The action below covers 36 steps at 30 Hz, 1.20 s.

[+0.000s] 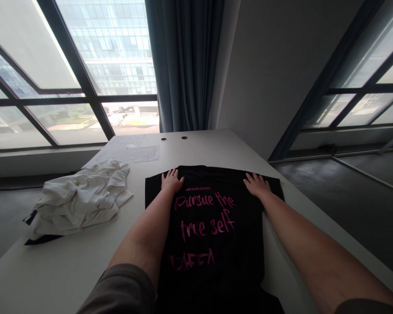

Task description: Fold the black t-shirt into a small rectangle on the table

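Note:
A black T-shirt [216,244] with pink lettering lies spread out on the white table, its collar edge toward the far end. My left hand [172,181] rests flat on its upper left shoulder area, fingers stretched out. On the upper right shoulder, my right hand [256,184] lies flat with its fingers apart. Neither hand grips the cloth. The shirt's bottom runs out of the picture at the near edge, and my left forearm covers part of its left side.
A crumpled white garment [81,198] with dark edges lies on the table's left side. Sheets of paper [139,153] are behind it. Two round cable holes [163,139] sit near the far edge of the table [216,148]. A blue curtain [186,65] and windows stand beyond.

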Motion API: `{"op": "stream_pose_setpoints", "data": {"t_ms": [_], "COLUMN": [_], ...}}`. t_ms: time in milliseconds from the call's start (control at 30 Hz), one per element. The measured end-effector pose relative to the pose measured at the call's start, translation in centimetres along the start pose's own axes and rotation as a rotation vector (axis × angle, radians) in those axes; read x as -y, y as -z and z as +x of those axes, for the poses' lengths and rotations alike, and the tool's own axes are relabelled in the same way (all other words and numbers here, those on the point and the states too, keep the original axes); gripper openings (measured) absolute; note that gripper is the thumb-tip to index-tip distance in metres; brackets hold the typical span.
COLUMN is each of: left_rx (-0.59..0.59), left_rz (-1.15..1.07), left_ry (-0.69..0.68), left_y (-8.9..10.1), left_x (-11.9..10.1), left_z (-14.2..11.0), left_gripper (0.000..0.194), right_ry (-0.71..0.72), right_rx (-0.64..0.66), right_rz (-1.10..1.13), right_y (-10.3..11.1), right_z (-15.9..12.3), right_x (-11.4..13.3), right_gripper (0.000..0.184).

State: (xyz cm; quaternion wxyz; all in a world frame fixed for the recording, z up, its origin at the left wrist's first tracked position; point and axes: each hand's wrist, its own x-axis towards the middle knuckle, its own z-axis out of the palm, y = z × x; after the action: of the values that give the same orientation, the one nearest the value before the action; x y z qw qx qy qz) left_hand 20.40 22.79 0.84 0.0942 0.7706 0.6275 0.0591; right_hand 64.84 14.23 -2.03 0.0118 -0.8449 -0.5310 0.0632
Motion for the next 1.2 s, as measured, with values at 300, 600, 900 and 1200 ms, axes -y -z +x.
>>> {"op": "stream_pose_setpoints", "data": {"t_ms": [300,600,900,1200], "left_rx": [-0.057,-0.089,-0.079,-0.031], "left_rz": [-0.025,-0.009,0.000,0.015], "left_ry": [-0.028,-0.029,-0.034,-0.041], "left_y": [-0.1,-0.4,-0.4,-0.2], "left_x": [0.3,0.2,0.2,0.2], "left_z": [-0.3,-0.1,-0.3,0.0], "left_gripper": [0.064,0.064,0.062,0.067], "right_ry": [0.059,-0.108,-0.272,0.265], "right_rx": [-0.315,-0.173,-0.024,-0.008], "right_rz": [0.103,0.125,0.114,0.114], "right_y": [0.5,-0.7,1.4,0.9], "right_z": [-2.0,-4.0,-1.2,-3.1], "right_x": [-0.7,-6.6,-4.4,15.0], "right_gripper": [0.057,0.063,0.074,0.069]}}
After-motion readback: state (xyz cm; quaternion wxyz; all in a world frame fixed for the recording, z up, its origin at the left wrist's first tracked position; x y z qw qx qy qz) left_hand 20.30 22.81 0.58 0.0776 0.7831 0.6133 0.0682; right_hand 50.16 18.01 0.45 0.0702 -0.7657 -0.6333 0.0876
